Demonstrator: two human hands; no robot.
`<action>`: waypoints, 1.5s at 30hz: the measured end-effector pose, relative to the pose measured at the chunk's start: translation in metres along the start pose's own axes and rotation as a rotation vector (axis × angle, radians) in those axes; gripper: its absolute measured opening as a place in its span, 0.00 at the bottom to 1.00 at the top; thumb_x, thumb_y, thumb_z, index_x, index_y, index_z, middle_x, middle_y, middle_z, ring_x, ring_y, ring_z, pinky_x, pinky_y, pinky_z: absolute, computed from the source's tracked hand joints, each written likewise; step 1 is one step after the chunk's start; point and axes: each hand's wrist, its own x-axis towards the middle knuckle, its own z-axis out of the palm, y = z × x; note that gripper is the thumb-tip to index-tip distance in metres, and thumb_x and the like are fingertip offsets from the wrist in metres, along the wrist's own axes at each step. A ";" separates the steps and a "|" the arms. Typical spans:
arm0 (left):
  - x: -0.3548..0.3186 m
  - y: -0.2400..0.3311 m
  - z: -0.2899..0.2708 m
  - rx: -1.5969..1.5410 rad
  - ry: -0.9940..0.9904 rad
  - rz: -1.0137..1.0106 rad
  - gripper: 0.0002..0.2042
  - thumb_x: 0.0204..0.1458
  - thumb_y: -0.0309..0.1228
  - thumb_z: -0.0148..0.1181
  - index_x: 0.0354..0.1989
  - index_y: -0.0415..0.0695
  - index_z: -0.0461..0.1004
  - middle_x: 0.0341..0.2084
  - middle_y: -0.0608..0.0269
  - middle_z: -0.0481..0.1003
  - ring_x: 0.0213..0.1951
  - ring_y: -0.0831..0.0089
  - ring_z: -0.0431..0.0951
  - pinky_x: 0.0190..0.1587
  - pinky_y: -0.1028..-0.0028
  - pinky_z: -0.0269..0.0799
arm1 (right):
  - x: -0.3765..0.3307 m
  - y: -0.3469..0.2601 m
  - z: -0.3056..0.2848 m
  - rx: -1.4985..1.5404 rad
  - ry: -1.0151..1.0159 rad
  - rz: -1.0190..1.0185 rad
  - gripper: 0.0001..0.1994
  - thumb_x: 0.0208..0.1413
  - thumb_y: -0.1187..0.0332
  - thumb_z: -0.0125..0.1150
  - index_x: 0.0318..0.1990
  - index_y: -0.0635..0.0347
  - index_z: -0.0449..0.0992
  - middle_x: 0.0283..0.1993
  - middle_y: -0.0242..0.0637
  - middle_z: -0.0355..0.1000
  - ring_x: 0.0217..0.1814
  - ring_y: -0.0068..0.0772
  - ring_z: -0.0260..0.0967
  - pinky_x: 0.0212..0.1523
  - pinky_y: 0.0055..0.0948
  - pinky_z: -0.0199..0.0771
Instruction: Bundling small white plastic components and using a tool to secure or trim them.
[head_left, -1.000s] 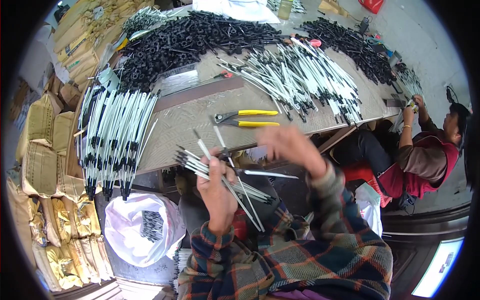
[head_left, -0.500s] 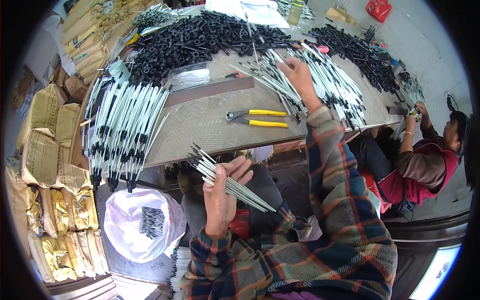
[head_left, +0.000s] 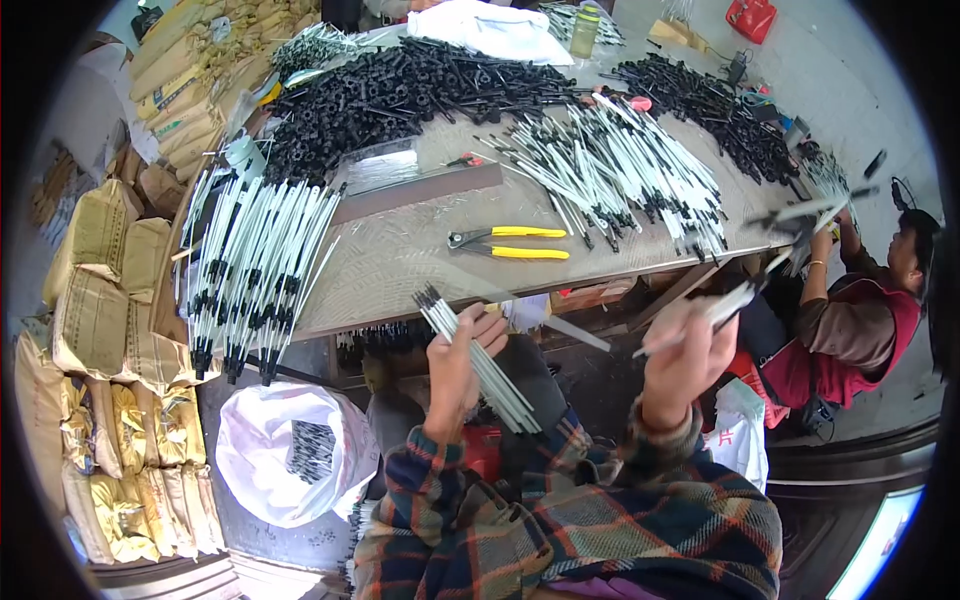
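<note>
My left hand (head_left: 452, 385) is closed around a bundle of thin white rods (head_left: 505, 395) with dark tips, slanting down to the right above my lap. To its right, my right hand (head_left: 685, 360) is raised in front of the table edge, smeared by motion. Its fingers are pinched on a pale rod (head_left: 738, 300) with a dark end; whether it is one rod or more cannot be made out. Beyond it, a loose heap of white rods with black ends (head_left: 640, 170) lies on the table. Yellow-handled pliers (head_left: 510, 242) rest near the table's front edge.
Bundled white rods (head_left: 250, 240) overhang the table's left corner. Behind lies a pile of black parts (head_left: 420, 85). A white sack (head_left: 250, 440) stands on the floor, near stacked brown packages (head_left: 95, 320). A co-worker (head_left: 850, 330) sits at the right, with blurred dark shapes nearby.
My right hand has come back from the rod heap toward me, now with a pale rod in it. The bundle in my left hand has moved slightly right and tilts more steeply.
</note>
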 end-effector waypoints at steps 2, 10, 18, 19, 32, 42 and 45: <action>0.000 0.006 0.015 -0.081 0.033 0.065 0.20 0.57 0.34 0.44 0.51 0.28 0.58 0.44 0.38 0.67 0.46 0.54 0.71 0.48 0.63 0.70 | -0.021 -0.004 -0.005 -0.263 -0.030 0.098 0.03 0.52 0.80 0.42 0.28 0.64 0.61 0.17 0.36 0.65 0.14 0.21 0.60 0.17 0.17 0.61; -0.014 0.024 0.050 -0.062 0.126 0.318 0.14 0.58 0.35 0.43 0.41 0.36 0.66 0.27 0.54 0.72 0.29 0.66 0.75 0.32 0.70 0.72 | -0.063 0.039 -0.014 -0.504 -0.509 0.515 0.04 0.47 0.77 0.60 0.30 0.64 0.70 0.21 0.24 0.64 0.22 0.09 0.56 0.21 0.14 0.55; -0.029 0.047 0.024 -0.135 0.182 0.397 0.09 0.56 0.34 0.49 0.40 0.43 0.65 0.22 0.66 0.65 0.24 0.77 0.68 0.28 0.77 0.66 | 0.034 0.119 0.002 -0.511 -0.777 0.240 0.10 0.53 0.66 0.54 0.32 0.66 0.72 0.22 0.30 0.68 0.25 0.16 0.63 0.25 0.21 0.65; -0.030 0.050 0.029 -0.142 0.168 0.392 0.09 0.56 0.34 0.49 0.40 0.43 0.65 0.22 0.66 0.65 0.24 0.77 0.68 0.28 0.77 0.66 | 0.069 0.144 0.000 -0.867 -0.756 0.206 0.09 0.51 0.66 0.55 0.32 0.64 0.73 0.25 0.34 0.71 0.26 0.25 0.68 0.27 0.27 0.68; -0.055 0.055 0.007 -0.238 -0.105 0.131 0.13 0.54 0.39 0.49 0.38 0.43 0.66 0.45 0.43 0.69 0.53 0.46 0.64 0.54 0.48 0.60 | 0.138 0.216 0.008 -1.162 -0.459 -0.068 0.11 0.51 0.62 0.50 0.30 0.61 0.73 0.23 0.41 0.71 0.24 0.35 0.70 0.23 0.32 0.67; -0.018 0.006 -0.010 -0.021 0.123 0.075 0.16 0.56 0.35 0.46 0.44 0.32 0.63 0.40 0.39 0.70 0.42 0.56 0.74 0.46 0.65 0.71 | 0.027 0.016 -0.013 -0.251 0.073 -0.044 0.05 0.55 0.73 0.48 0.34 0.65 0.67 0.19 0.27 0.59 0.17 0.14 0.53 0.16 0.14 0.51; -0.008 -0.003 0.007 -0.031 0.070 0.066 0.20 0.57 0.34 0.45 0.51 0.30 0.59 0.42 0.37 0.69 0.42 0.56 0.74 0.46 0.64 0.71 | -0.004 -0.012 -0.027 -0.317 -0.063 -0.141 0.03 0.54 0.76 0.43 0.31 0.65 0.64 0.17 0.31 0.59 0.15 0.16 0.52 0.15 0.14 0.49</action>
